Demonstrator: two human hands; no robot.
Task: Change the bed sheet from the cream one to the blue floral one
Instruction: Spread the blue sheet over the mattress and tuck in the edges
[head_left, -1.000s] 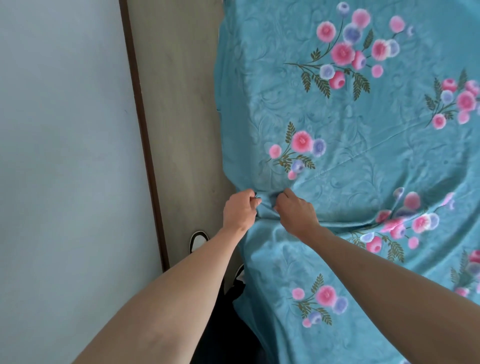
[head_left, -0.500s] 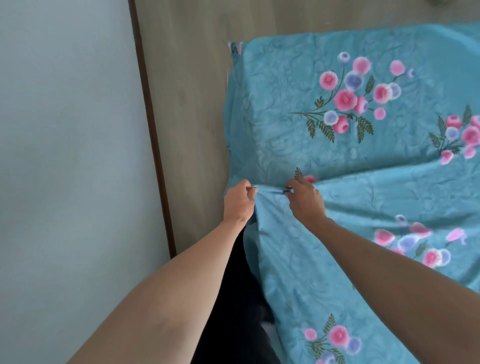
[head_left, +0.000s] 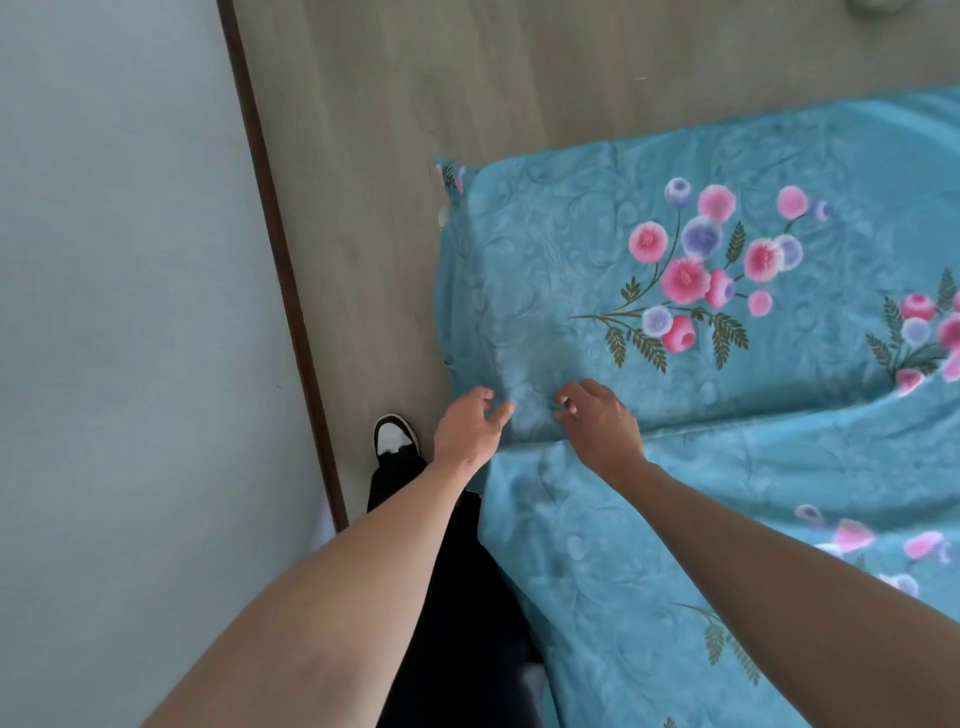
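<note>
Currently, the teal-blue cotton bed sheet printed with pink and lilac flower clusters (head_left: 727, 519) covers the bed in the right half of the view, its near edge hanging down the side by the person's dark trouser leg (head_left: 447, 597). A matching teal floral pillow (head_left: 597, 270) lies at the far end, touching the sheet along a shallow fold. No cream sheet is in view.

The left hand (head_left: 467, 426) hovers at the near corner of the pillow, fingers loosely spread and gripping nothing. The right hand (head_left: 597, 421) sits just beside it over the same corner, fingers relaxed and slightly curled, also empty. Contact between the fingertips and the fabric cannot be confirmed.

Assessment: fitting appears nearly complete; what remains is smoothing and tucking at this corner.

Hazards:
- Pulling the side drop unevenly would likely drag the fold off line and expose the mattress.
- Pressing on the pillow corner may shift it toward the wood-grain floor (head_left: 415, 104), since it overhangs the bed edge.
- The black-and-white shoe (head_left: 395, 436) stands near the hanging hem; stepping on it would tug the sheet loose.
</note>
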